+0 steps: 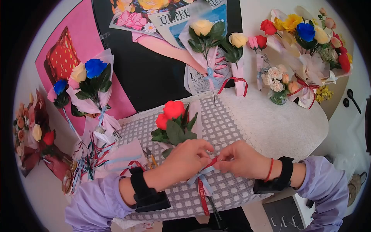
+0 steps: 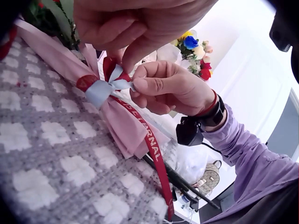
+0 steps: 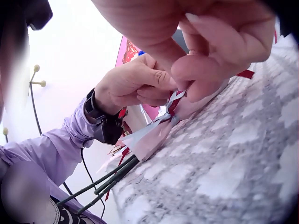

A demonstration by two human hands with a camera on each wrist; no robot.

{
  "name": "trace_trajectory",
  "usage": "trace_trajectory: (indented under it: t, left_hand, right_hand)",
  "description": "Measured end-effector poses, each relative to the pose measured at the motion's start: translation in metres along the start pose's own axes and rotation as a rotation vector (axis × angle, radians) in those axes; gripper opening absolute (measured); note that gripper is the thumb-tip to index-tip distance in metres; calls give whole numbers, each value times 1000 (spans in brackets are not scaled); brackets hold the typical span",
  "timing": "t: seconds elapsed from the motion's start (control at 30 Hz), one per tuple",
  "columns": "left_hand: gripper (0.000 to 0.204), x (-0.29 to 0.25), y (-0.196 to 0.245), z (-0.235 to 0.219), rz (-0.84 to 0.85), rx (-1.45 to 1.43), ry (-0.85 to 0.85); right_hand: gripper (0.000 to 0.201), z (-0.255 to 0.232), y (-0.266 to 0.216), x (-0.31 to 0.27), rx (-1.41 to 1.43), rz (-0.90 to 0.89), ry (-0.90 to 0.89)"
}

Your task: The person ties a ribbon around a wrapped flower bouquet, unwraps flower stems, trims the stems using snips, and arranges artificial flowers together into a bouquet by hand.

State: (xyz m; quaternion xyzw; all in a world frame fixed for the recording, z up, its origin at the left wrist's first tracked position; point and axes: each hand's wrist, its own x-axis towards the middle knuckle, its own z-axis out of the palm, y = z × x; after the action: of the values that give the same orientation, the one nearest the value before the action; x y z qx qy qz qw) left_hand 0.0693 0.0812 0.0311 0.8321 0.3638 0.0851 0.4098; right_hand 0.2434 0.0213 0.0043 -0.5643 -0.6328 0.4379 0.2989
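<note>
A bouquet of red roses (image 1: 173,110) in pink wrapping paper (image 2: 124,130) lies on the table, its stems (image 3: 114,177) toward the person. Around its neck sit a red ribbon (image 1: 202,197) lettered "ETERNAL" and a light blue ribbon (image 2: 98,93), looped together. My left hand (image 1: 191,156) pinches the red ribbon at the bow. Close opposite, my right hand (image 1: 241,159) pinches the light blue ribbon's end between thumb and forefinger, as the left wrist view shows. In the right wrist view, the fingertips of both hands nearly meet over the knot.
A grey and white checked cloth (image 1: 162,201) covers the table. Wrapped flowers with blue roses (image 1: 96,68) and loose ribbons (image 1: 91,154) are at the left. Cream roses (image 1: 201,28) lie at the back; a large mixed bouquet (image 1: 309,67) stands back right. Orange-handled scissors (image 1: 153,159) lie beside the left forearm.
</note>
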Motion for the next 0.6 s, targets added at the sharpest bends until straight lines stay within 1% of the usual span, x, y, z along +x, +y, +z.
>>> trace_trajectory:
  t: [0.03, 0.07, 0.1, 0.13, 0.17, 0.23, 0.27, 0.3, 0.33, 0.37, 0.4, 0.43, 0.47, 0.5, 0.53, 0.57, 0.6]
  left_hand:
    - [24, -1, -1, -2, -15, -43, 17]
    - [25, -2, -2, -3, -32, -86, 36]
    - [25, -4, -2, -3, -35, -79, 33]
    - [24, -7, -2, -3, -75, -195, 18]
    - [23, -9, -2, -2, -116, -312, 4]
    - [24, -11, -7, 0, -97, -335, -5]
    - [25, -11, -8, 0, -75, -360, -13]
    - [25, -11, -8, 0, -76, -360, -13]
    - [24, -11, -6, -1, -85, -306, 13]
    - [24, -12, -6, -1, -94, -253, 39]
    - [24, -10, -10, 0, -92, -256, 39]
    - [26, -6, -17, 1, -45, -222, 76]
    - [28, -4, -21, 1, 3, -186, 116]
    - [28, -7, -20, 2, 6, -188, 124]
    - [29, -10, -17, 4, 71, -117, 172]
    - [29, -13, -14, 5, 136, -44, 222]
    - [25, -18, -9, 5, 168, -48, 253]
  right_hand:
    - [19, 2, 2, 1, 9, -86, 16]
    - [19, 2, 4, 1, 17, -89, 21]
    - [17, 3, 3, 1, -40, -89, 31]
    - [16, 3, 2, 1, -100, -87, 40]
    - [16, 4, 0, 1, -95, -87, 40]
    - [14, 5, -5, 1, -156, -26, 1]
    - [14, 5, -6, 1, -155, -26, 1]
    - [14, 5, -7, 0, -235, -40, -5]
    - [13, 5, -7, 0, -317, -54, -11]
    - [13, 6, -8, -2, -318, -53, -10]
    - [14, 8, -9, -4, -364, -44, -53]
    - [15, 10, -10, -6, -411, -35, -98]
    - [15, 11, -12, -7, -417, -38, -99]
    - [16, 13, -15, -9, -481, -48, -93]
    - [18, 14, -17, -10, -547, -60, -85]
    - [18, 14, -20, -11, -557, -66, -84]
    - [19, 14, -22, -12, -546, -65, -80]
